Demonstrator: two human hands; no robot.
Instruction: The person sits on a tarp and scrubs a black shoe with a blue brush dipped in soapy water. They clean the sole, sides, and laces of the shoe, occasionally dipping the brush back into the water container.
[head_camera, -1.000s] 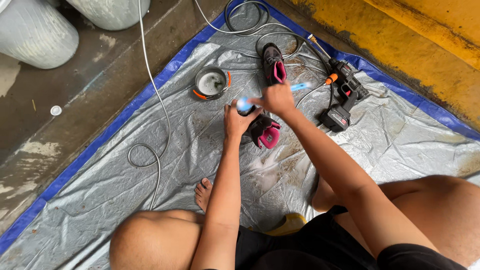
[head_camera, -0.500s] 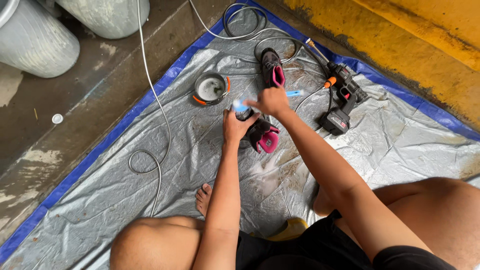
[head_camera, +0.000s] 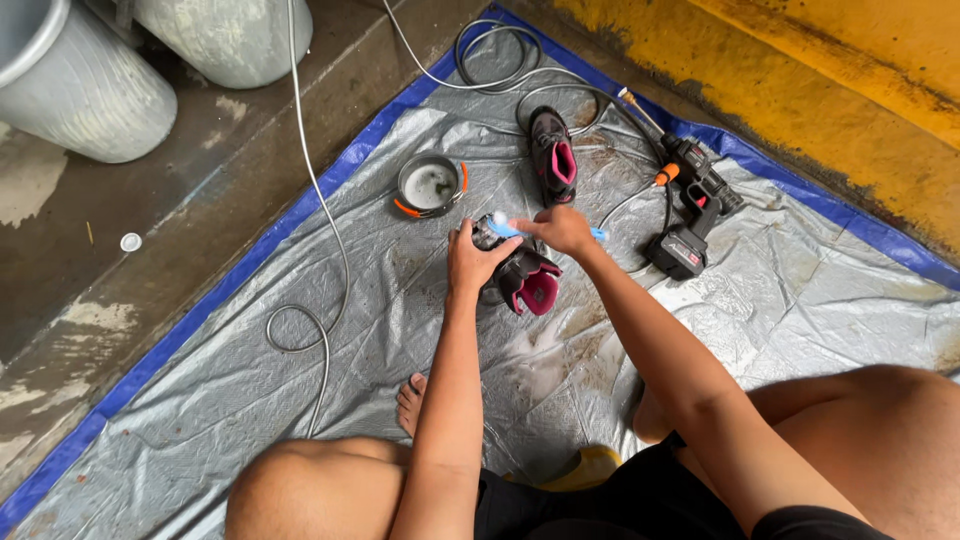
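Note:
My left hand (head_camera: 474, 260) grips a black shoe with a pink lining (head_camera: 528, 281) and holds it tilted on the grey tarp (head_camera: 300, 420). My right hand (head_camera: 560, 228) holds a blue-handled brush (head_camera: 512, 228) whose white head rests on the toe of that shoe. The blue handle end sticks out to the right of the hand. A second black and pink shoe (head_camera: 552, 155) lies farther away on the tarp.
A small round bowl with orange handles (head_camera: 430, 185) sits left of the shoes. A black and orange cordless spray gun (head_camera: 690, 205) lies at the right, with hose (head_camera: 500, 50) coiled behind. A thin hose (head_camera: 315, 200) loops over the left. Grey buckets (head_camera: 80, 90) stand far left. Yellow wall (head_camera: 800, 70) at the right.
Both hands and the shoe have stayed in nearly the same spot; the brush head has shifted slightly over the toe. The camera view has drifted a little.

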